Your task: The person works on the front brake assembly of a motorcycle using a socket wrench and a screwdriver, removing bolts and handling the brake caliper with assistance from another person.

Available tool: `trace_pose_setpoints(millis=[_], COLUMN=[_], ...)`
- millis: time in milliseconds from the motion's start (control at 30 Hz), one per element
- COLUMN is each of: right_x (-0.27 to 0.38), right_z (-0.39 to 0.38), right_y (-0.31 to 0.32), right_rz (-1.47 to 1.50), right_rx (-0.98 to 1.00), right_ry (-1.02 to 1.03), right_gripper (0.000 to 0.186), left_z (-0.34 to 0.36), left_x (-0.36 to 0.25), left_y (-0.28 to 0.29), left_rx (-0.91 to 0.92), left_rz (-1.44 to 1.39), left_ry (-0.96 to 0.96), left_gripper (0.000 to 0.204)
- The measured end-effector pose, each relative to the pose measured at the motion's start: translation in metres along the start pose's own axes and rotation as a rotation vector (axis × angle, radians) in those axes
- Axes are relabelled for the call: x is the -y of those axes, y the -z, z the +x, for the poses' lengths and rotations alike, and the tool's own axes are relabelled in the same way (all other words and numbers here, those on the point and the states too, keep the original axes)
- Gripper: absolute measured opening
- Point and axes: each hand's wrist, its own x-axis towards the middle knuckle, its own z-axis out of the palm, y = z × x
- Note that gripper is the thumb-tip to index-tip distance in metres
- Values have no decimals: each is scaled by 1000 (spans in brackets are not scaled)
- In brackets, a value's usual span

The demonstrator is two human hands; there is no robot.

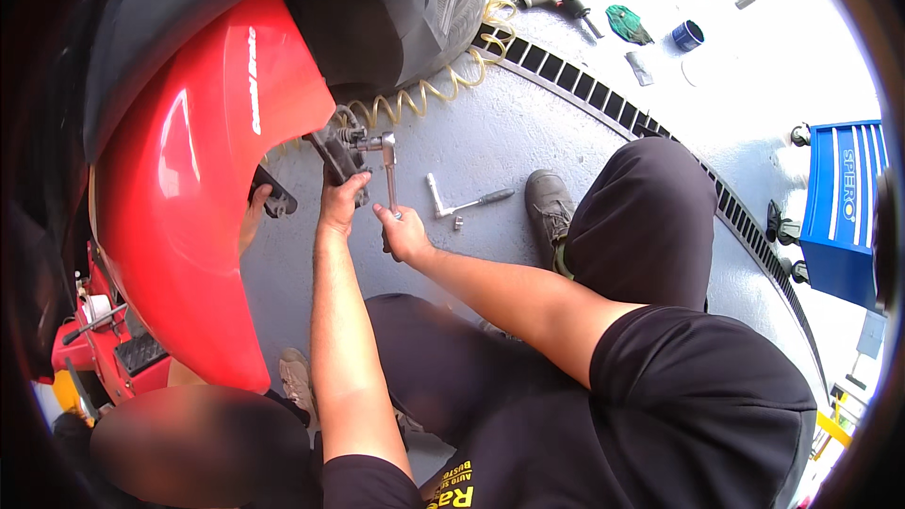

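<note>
My left hand (pixel 341 204) is closed around the lower end of a dark metal part (pixel 337 156) that juts out past the edge of a red curved body panel (pixel 189 160). My right hand (pixel 403 234) grips the handle of a ratchet wrench (pixel 388 165). The ratchet's head, with a socket on it, sits against the upper side of the dark part; the fastener inside is hidden. To the left, another person's hand (pixel 255 217) is beside a second dark part (pixel 275 200) under the panel.
A second ratchet (pixel 476 201) and a small socket (pixel 458 223) lie on the grey floor. Farther off are a coiled yellow hose (pixel 415 101), an air impact wrench (pixel 568 2), a green cloth (pixel 626 24), a blue can (pixel 688 35), a drain grate (pixel 603 94) and a blue tool cart (pixel 839 198).
</note>
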Motion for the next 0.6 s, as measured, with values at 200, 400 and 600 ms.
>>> trace_pose_setpoints(millis=[200,400,600], right_x=[-24,8,26], right_z=[44,28,35], right_y=[-5,1,9], right_rz=[-308,-376,-303], right_rx=[-208,-142,-112], right_ry=[89,-44,-166], right_gripper=[23,31,32], left_z=[8,18,42], left_x=[19,27,41], left_y=[-17,-19,-10], left_rx=[-4,-193,-202], left_rz=[-58,-58,44], left_ry=[-1,-168,-284], left_gripper=[55,49,46])
